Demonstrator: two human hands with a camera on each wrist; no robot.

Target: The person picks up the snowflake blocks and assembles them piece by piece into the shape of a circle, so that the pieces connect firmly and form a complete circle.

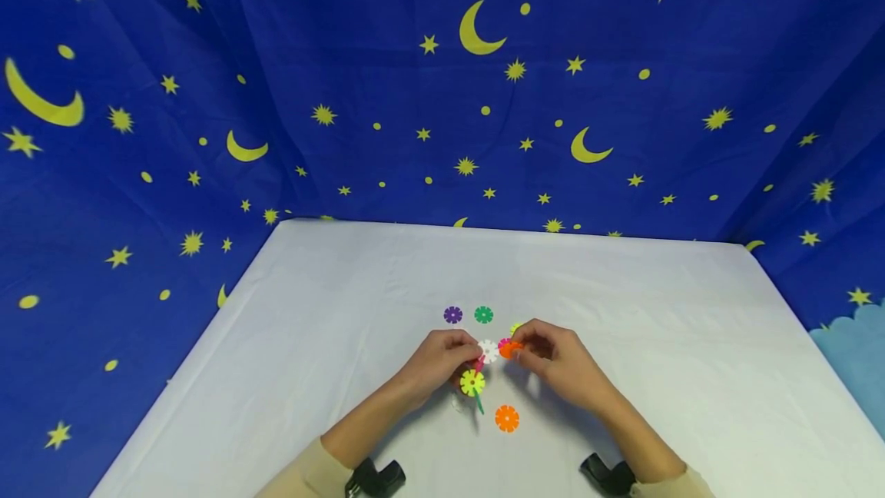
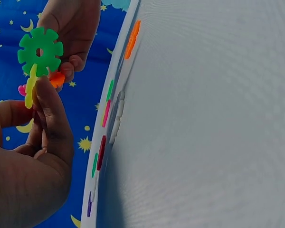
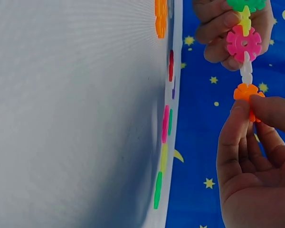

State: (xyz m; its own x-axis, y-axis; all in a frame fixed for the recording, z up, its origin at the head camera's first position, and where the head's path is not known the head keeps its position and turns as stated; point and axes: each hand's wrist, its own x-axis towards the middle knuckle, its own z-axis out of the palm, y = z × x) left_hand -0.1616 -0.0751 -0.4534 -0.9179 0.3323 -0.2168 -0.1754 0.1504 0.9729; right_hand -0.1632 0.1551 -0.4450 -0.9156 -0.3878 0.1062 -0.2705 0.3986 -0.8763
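Note:
Between the hands is a chain of slotted plastic snowflake discs. In the right wrist view it runs from a green disc [image 3: 247, 4] through a yellow disc [image 3: 245, 23], a pink disc [image 3: 244, 43] and a white disc [image 3: 246, 73] to an orange disc [image 3: 247, 91]. My left hand [image 1: 437, 360] grips the chain around its pink part, fingertips partly hidden behind the discs. With thumb and fingers, my right hand [image 1: 561, 360] pinches the orange disc at the other end. The orange and white discs meet edge to edge in that view.
Loose discs lie on the white-covered table [image 1: 332, 275]: purple [image 1: 452, 315] and green [image 1: 484, 315] behind the hands, orange [image 1: 507, 419] in front. A dark red disc [image 2: 101, 153] shows edge-on in the left wrist view. Blue star-patterned cloth [image 1: 387, 60] hangs behind.

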